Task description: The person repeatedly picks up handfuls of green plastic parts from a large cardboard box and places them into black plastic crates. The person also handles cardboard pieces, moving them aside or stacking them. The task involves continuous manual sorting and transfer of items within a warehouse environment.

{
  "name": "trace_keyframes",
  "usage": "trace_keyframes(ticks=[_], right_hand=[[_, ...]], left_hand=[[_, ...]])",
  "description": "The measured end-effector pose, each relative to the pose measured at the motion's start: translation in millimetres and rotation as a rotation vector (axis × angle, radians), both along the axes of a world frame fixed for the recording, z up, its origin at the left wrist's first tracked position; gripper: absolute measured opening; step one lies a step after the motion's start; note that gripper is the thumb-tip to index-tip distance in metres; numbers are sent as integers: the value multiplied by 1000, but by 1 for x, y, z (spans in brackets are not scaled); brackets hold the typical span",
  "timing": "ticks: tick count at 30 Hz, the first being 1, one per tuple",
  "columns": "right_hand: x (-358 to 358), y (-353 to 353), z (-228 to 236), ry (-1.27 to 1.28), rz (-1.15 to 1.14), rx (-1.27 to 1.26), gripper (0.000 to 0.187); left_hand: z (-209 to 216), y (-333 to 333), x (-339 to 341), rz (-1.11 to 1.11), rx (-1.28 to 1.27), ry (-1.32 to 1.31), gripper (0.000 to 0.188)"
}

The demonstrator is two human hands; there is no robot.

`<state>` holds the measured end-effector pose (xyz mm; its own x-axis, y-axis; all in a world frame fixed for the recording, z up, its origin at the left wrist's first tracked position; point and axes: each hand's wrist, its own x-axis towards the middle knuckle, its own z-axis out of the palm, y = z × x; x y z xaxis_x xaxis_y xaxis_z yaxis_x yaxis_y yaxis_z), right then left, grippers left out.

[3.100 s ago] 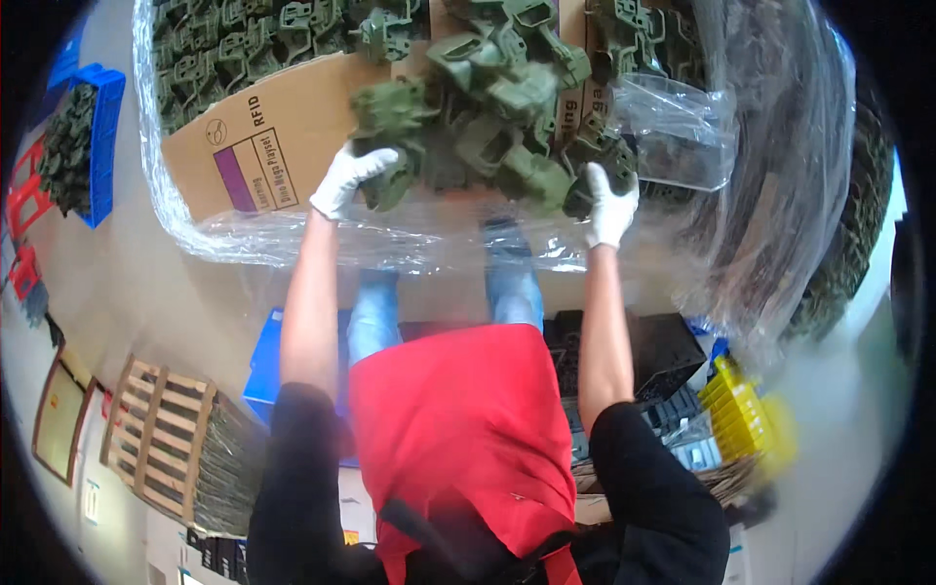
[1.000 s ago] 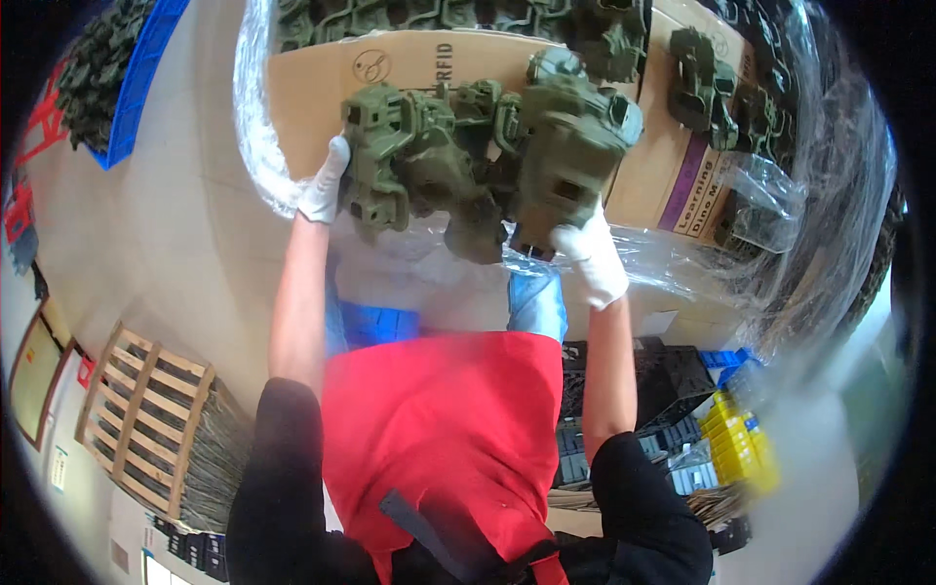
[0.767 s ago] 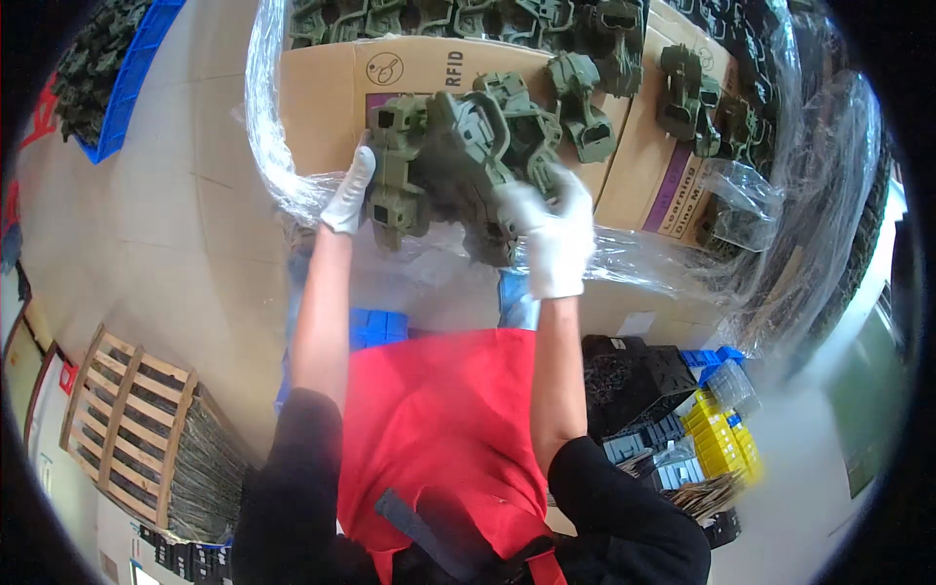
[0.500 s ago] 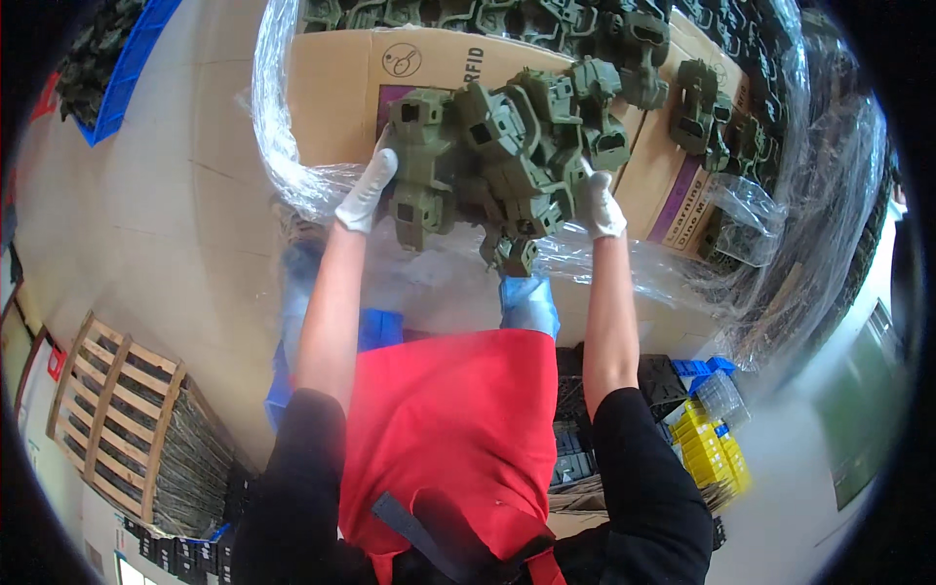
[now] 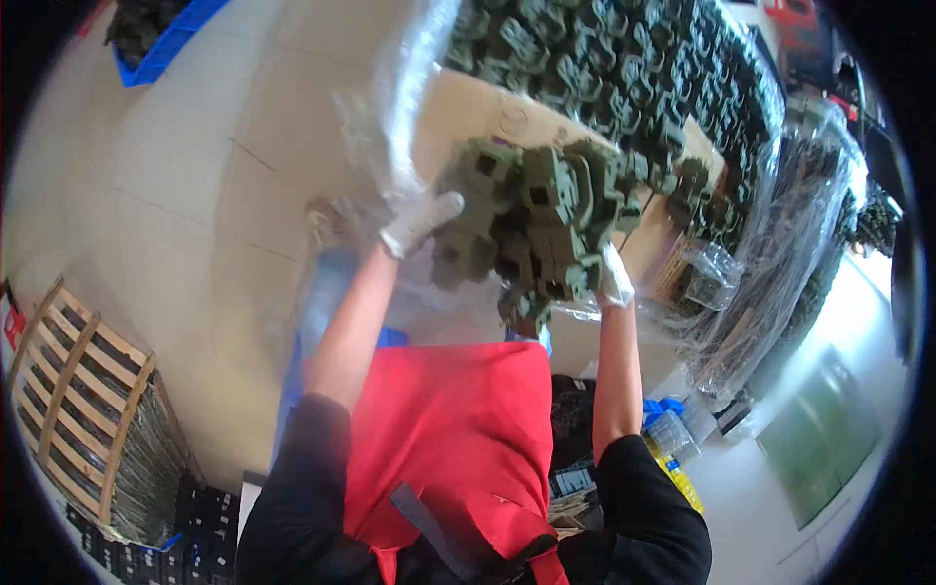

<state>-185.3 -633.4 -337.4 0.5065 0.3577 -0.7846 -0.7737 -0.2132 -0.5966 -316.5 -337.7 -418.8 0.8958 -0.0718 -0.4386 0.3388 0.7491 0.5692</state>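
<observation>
A bunch of olive-green moulded plastic parts (image 5: 561, 234) hangs between my hands in front of my red apron. My white-gloved left hand (image 5: 419, 224) presses on the bunch's left side, thumb up and most fingers hidden. On the right side, my white-gloved right hand (image 5: 614, 278) grips the lower edge, its fingers mostly behind the parts. Just beyond the bunch stands a cardboard sheet (image 5: 487, 102), largely covered by the parts. Behind it, many similar green parts (image 5: 624, 63) are stacked in rows.
Clear plastic wrap (image 5: 400, 127) hangs at the stack's left edge, and more wrap (image 5: 780, 244) bunches along its right. A blue crate (image 5: 161, 54) of dark parts lies far left. At the lower left a wooden pallet (image 5: 83, 409) stands on its side.
My view has swung right, showing more of the stack. The bunch, still in both hands, sits lower and a little to the right in the picture.
</observation>
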Motion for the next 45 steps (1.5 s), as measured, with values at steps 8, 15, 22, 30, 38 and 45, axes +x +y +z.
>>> trace_keyframes(ticks=[8, 15, 22, 30, 38, 45], right_hand=[[-41, 128, 143, 25, -104, -24, 45], [-12, 270, 202, 111, -70, 399, 35], [29, 344, 254, 54, -8, 311, 47], [153, 411, 227, 81, -175, 440, 53], [314, 441, 249, 39, -404, 423, 43], [476, 464, 227, 45, -638, 594, 49]], left_hand=[[199, 161, -25, 88, 68, -122, 92], [318, 289, -14, 24, 179, -23, 92], [342, 353, 46, -61, 156, -52, 80], [358, 412, 217, -200, -35, -72, 81], [346, 463, 443, -499, 47, 57, 86], [355, 475, 666, -675, 98, 1, 86]])
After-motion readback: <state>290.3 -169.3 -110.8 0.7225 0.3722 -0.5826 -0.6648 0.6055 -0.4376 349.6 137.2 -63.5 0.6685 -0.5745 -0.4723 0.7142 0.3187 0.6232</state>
